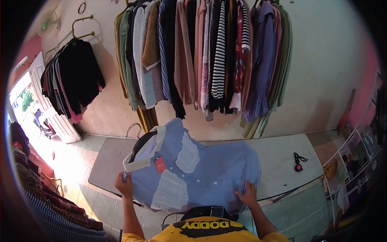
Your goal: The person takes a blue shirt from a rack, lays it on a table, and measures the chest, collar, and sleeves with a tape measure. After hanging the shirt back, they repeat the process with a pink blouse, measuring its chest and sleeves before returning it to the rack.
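Observation:
A light blue shirt (205, 161) with a cream collar, white lace panels and small white buttons lies across a pale table. A red tag (160, 164) hangs beside the collar. Inside the neck shows part of a dark hanger (142, 142), its hook pointing away from me. My left hand (124, 185) is closed on the shirt at the near shoulder, just below the collar. Toward the hem at the right, my right hand (248, 194) pinches the fabric near the shirt's front edge. The shirt's underside is hidden.
The white table (282, 153) bears a black corded item (298, 165) at its right. Many garments (197, 60) hang on the wall beyond. More hang on a rack at the left (74, 76), and striped clothes (56, 209) at the near left. A white wire shelf (332, 197) stands right.

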The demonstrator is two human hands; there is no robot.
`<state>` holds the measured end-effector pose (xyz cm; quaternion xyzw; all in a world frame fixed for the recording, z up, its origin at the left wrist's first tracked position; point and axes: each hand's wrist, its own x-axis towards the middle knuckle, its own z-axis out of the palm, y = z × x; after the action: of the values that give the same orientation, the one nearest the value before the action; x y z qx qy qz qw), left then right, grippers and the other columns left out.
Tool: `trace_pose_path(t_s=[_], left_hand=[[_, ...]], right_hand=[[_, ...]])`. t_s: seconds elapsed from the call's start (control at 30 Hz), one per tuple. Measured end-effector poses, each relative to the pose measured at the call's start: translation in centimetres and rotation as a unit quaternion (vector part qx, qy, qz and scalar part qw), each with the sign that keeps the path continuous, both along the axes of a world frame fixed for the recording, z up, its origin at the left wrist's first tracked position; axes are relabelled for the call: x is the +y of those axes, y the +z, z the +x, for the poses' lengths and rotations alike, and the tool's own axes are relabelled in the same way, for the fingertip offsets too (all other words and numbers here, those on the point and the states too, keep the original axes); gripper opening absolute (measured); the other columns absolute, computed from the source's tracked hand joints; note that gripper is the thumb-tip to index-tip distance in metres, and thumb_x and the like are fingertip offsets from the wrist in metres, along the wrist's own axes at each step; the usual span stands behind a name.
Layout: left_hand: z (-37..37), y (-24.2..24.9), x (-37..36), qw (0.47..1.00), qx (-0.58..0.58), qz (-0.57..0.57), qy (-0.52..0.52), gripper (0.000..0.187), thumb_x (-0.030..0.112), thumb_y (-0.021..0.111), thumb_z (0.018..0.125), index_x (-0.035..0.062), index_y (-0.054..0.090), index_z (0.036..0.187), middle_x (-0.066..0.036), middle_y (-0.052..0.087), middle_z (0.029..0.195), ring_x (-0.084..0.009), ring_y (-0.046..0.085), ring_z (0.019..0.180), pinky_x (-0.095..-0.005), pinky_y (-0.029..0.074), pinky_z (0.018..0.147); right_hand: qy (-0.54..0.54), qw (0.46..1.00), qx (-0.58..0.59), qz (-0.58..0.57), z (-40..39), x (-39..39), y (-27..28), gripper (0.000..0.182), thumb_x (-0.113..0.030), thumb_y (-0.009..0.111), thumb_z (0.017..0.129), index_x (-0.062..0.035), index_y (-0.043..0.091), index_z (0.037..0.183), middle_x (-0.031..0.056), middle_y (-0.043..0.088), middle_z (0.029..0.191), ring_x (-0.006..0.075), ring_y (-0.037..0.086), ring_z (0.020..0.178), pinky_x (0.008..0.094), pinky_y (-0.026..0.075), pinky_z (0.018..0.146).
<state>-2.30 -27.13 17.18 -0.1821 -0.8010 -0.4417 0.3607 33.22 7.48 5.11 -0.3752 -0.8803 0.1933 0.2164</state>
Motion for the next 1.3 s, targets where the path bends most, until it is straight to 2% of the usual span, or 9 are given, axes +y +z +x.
trace_pose_path(t_s=[0.2,0.4,0.53,0.73,0.8,0.87,1.0,1.17,1.3], left_hand=[[0.3,7.9,0.7,0.972,0.180,-0.053,-0.144,0.029,0.029,0.068,0.066,0.0046,0.052,0.064,-0.008,0.047,0.054,-0.0231,0.047,0.048,-0.0328,0.035,0.046],[1.4,11.9,4.4,0.924,0.277,-0.051,-0.260,0.043,0.046,0.066,0.064,0.0074,0.051,0.056,-0.005,0.044,0.047,-0.0226,0.045,0.042,-0.0318,0.032,0.041],[0.7,12.4,6.1,0.920,0.240,-0.014,-0.310,0.042,0.043,0.068,0.063,0.0057,0.052,0.057,-0.006,0.046,0.048,-0.0212,0.046,0.042,-0.0305,0.034,0.042],[1.3,12.1,10.8,0.881,0.109,0.071,-0.455,0.037,0.034,0.073,0.062,0.0003,0.058,0.063,-0.007,0.053,0.053,-0.0191,0.050,0.046,-0.0277,0.039,0.047],[2.1,11.6,12.6,0.870,0.040,0.050,-0.488,0.035,0.031,0.073,0.063,-0.0002,0.059,0.071,-0.007,0.056,0.061,-0.0194,0.052,0.054,-0.0285,0.040,0.051],[3.1,10.8,15.5,0.870,0.050,0.047,-0.487,0.044,0.028,0.071,0.066,-0.0003,0.056,0.096,-0.012,0.057,0.082,-0.0237,0.054,0.073,-0.0303,0.042,0.065],[5.3,5.9,19.3,0.879,0.077,-0.074,-0.464,0.074,0.025,0.063,0.073,0.0036,0.024,0.132,-0.023,0.030,0.128,-0.0371,0.035,0.114,-0.0401,0.030,0.096],[6.9,-5.3,20.2,0.810,-0.062,-0.258,-0.523,0.072,0.040,0.056,0.077,0.0085,0.024,0.133,-0.024,0.017,0.135,-0.0438,0.025,0.119,-0.0478,0.023,0.098],[5.3,-14.6,19.1,0.840,-0.161,-0.262,-0.447,0.055,0.038,0.054,0.078,0.0087,0.041,0.123,-0.021,0.031,0.129,-0.0395,0.032,0.114,-0.0470,0.029,0.093]], right_hand=[[0.117,0.931,0.283,0.200,-8.1,0.9,17.4,0.081,-0.024,0.068,0.069,0.0035,0.021,0.129,0.0249,0.032,0.124,0.0396,0.035,0.112,0.0442,0.029,0.094],[0.257,0.876,0.264,0.311,-9.6,-1.1,25.5,0.062,-0.019,0.065,0.072,-0.0017,0.035,0.124,0.0166,0.041,0.124,0.0334,0.043,0.109,0.0387,0.035,0.090],[0.340,0.936,0.075,0.055,-5.6,-1.7,25.7,0.028,-0.017,0.062,0.076,-0.0072,0.055,0.102,0.0104,0.061,0.082,0.0257,0.057,0.067,0.0308,0.045,0.059],[0.295,0.923,0.211,-0.131,1.3,-3.6,26.2,0.026,-0.009,0.059,0.079,-0.0024,0.055,0.104,0.0082,0.061,0.088,0.0136,0.058,0.074,0.0260,0.044,0.063],[0.262,0.928,0.252,-0.084,2.7,-4.9,27.8,0.027,-0.007,0.057,0.080,-0.0013,0.054,0.106,0.0079,0.061,0.092,0.0121,0.056,0.080,0.0248,0.044,0.068],[0.229,0.928,0.291,-0.038,4.2,-5.3,29.5,0.028,-0.006,0.056,0.080,-0.0003,0.053,0.107,0.0076,0.060,0.096,0.0107,0.055,0.085,0.0235,0.043,0.073],[0.045,0.945,0.323,0.036,7.4,-4.9,33.5,0.026,-0.005,0.055,0.080,0.0005,0.055,0.106,0.0083,0.058,0.102,0.0142,0.051,0.098,0.0249,0.037,0.086],[-0.061,0.923,0.317,0.212,9.6,-3.8,40.3,0.029,-0.011,0.051,0.082,0.0016,0.052,0.108,0.0092,0.055,0.107,0.0152,0.048,0.101,0.0264,0.034,0.090],[-0.054,0.895,0.358,0.259,7.7,-2.3,45.8,0.029,-0.010,0.050,0.082,0.0014,0.052,0.108,0.0080,0.055,0.106,0.0142,0.048,0.100,0.0257,0.034,0.089]])
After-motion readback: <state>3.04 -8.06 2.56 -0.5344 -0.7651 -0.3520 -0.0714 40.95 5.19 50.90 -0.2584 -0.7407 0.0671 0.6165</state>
